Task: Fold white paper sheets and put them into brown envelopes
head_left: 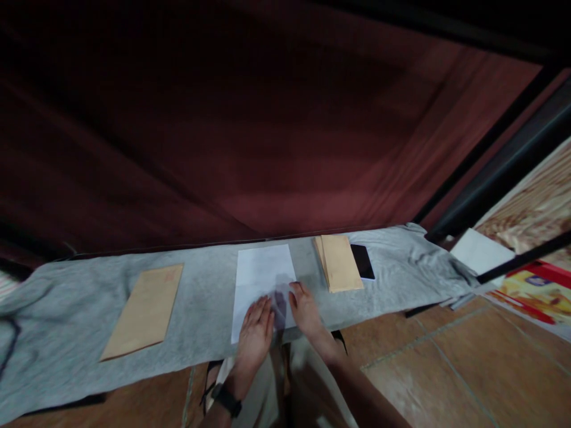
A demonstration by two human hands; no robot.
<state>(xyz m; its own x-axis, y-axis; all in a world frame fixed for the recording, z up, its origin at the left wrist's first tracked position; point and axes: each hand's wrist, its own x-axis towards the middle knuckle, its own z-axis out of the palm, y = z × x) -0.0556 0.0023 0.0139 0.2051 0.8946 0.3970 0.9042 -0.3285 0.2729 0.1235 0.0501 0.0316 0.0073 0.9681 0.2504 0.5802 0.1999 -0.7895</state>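
A white sheet of paper (pixel 263 270) lies flat on the grey cloth in front of me. My left hand (pixel 257 326) rests flat on its lower left part, fingers stretched out and pointing away from me. At the sheet's right edge is my right hand (pixel 305 306), its fingers slightly bent and touching the paper; nothing shows in its grasp. Over on the left lies a large brown envelope (pixel 147 309). To the right of the paper sits a small stack of brown envelopes (pixel 342 264), partly covering a dark phone (pixel 363 261).
Grey cloth (pixel 200 297) covers the long narrow bench. A dark red curtain (pixel 276 148) hangs behind it. On the right are a black frame bar (pixel 499 160), a white box-like object (pixel 482 252) and a red-and-yellow package (pixel 539 291). Brown tiles (pixel 428 368) form the floor.
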